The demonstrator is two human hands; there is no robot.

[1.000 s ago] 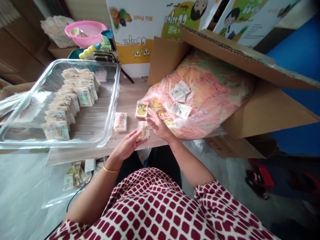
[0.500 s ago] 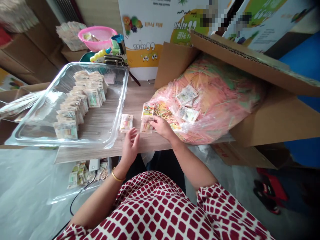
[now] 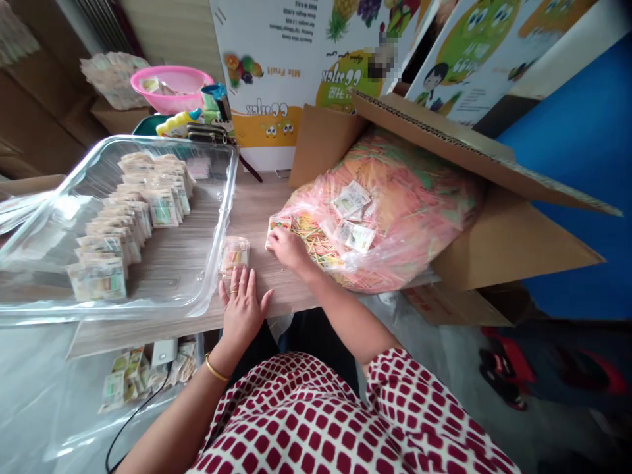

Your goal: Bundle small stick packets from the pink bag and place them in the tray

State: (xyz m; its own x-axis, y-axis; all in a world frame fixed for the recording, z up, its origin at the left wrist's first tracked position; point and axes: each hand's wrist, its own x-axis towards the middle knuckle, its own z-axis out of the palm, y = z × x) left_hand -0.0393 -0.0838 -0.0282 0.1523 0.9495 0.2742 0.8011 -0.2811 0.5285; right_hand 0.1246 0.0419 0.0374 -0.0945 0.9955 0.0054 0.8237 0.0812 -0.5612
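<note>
My left hand (image 3: 243, 304) lies spread, its fingertips on the lower edge of a small stack of clear packets (image 3: 235, 253) on the wooden table (image 3: 260, 197). My right hand (image 3: 289, 250) is closed at the lower part of a colourful card (image 3: 279, 224); what its fingertips pinch is hidden. Just right of it, thin coloured sticks (image 3: 316, 240) show at the mouth of a large pink plastic bag (image 3: 395, 257). Two groups of packets (image 3: 351, 199) rest on the bag. Left of my hands, a clear tray (image 3: 224, 197) holds rows of filled packets (image 3: 129, 217).
An open cardboard box (image 3: 518, 247) surrounds the bag at the right. Behind the tray stand a pink basin (image 3: 170, 99), a yellow bottle (image 3: 175, 124) and a dark pouch (image 3: 210, 133). Below the table are more packets (image 3: 126, 382) and a white device (image 3: 164, 352) with a cable.
The view has shifted, so the tray and bag appear further left. My left hand has flattened onto the stack. The packet that lay under my right hand no longer shows there.
</note>
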